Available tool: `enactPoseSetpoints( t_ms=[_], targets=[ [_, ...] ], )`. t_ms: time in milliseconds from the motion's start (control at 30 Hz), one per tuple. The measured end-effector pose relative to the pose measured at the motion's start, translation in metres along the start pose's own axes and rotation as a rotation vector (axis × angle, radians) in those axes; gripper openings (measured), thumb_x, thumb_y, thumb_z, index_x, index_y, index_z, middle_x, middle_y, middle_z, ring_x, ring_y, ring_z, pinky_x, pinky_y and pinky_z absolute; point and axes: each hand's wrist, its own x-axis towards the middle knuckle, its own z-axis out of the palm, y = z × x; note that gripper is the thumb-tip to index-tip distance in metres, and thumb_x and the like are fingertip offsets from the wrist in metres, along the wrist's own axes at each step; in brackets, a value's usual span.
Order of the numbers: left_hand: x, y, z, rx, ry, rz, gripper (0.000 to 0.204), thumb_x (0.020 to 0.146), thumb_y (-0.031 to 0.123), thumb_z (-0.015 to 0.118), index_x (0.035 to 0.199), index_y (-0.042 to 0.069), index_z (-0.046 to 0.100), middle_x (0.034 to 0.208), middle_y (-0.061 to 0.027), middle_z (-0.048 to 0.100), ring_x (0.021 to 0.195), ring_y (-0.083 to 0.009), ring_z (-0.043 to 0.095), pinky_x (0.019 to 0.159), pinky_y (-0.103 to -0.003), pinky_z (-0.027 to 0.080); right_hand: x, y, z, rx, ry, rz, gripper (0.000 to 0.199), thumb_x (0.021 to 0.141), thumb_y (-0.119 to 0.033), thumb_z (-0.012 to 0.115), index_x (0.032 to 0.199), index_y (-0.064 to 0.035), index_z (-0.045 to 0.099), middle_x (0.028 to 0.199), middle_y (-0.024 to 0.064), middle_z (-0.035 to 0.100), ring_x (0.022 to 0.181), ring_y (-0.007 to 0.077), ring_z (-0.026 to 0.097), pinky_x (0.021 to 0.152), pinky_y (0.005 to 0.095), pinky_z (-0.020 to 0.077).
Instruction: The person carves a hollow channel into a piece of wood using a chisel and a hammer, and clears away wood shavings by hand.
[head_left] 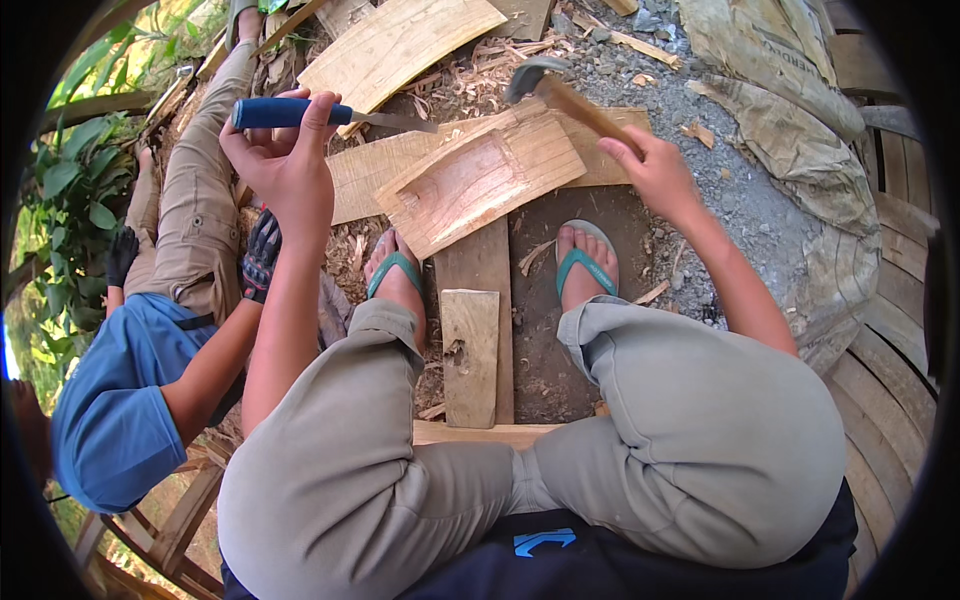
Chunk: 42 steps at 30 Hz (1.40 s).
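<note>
My left hand (290, 170) is raised and closed round a chisel (268, 112) with a blue handle, its metal blade pointing right above the board's left end. In my right hand (655, 172) is the wooden handle of a hammer (580, 106), whose dark, curved metal head is up and to the left of the hand. Between and below the two tools lies a wooden board (485, 178) with a shallow rectangular hollow cut into its face. The blade and the hammer head both appear apart from it. Under this board rests another plank (350, 185), set crosswise.
A narrow plank (478, 270) and a short wood block (470, 355) lie between my sandalled feet. Wood chips and grey rubble (690, 125) cover the ground. Another person (125, 390) in a blue shirt and gloves sits close at left. A pale sack (790, 130) lies at right.
</note>
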Motion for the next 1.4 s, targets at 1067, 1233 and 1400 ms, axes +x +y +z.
enactPoseSetpoints(
  t_ms=[1067,1233,1400],
  targets=[
    [-0.010,-0.009,0.003,0.003,-0.101,0.054,0.053,0.090,-0.006,0.075,0.125,0.004,0.036,0.116,-0.0169,0.064,0.098,-0.0296,0.074,0.076,-0.034,0.065,-0.016,0.020,-0.022,0.269,0.316,0.154,0.044,0.101,-0.046,0.065,0.103,-0.0022,0.072,0.065,-0.0015,0.049,0.063,0.0069,0.040,0.056,0.0284,0.0329],
    [-0.010,-0.014,0.001,-0.045,-0.148,0.040,0.062,0.087,-0.003,0.081,0.128,0.006,0.036,0.115,-0.0167,0.063,0.102,-0.0214,0.070,0.079,-0.033,0.064,-0.021,0.000,-0.002,0.172,0.106,0.026,0.047,0.099,-0.051,0.066,0.106,-0.0044,0.072,0.067,0.0056,0.058,0.061,0.0155,0.051,0.058,0.0329,0.0395],
    [-0.010,-0.014,-0.002,-0.003,-0.176,0.048,0.057,0.089,-0.002,0.078,0.127,0.005,0.037,0.113,-0.0163,0.065,0.098,-0.0217,0.071,0.078,-0.032,0.063,-0.029,-0.012,0.013,0.010,0.007,-0.027,0.050,0.096,-0.055,0.066,0.104,-0.0068,0.072,0.070,0.0135,0.065,0.063,0.0278,0.063,0.061,0.0387,0.0462]
  ],
)
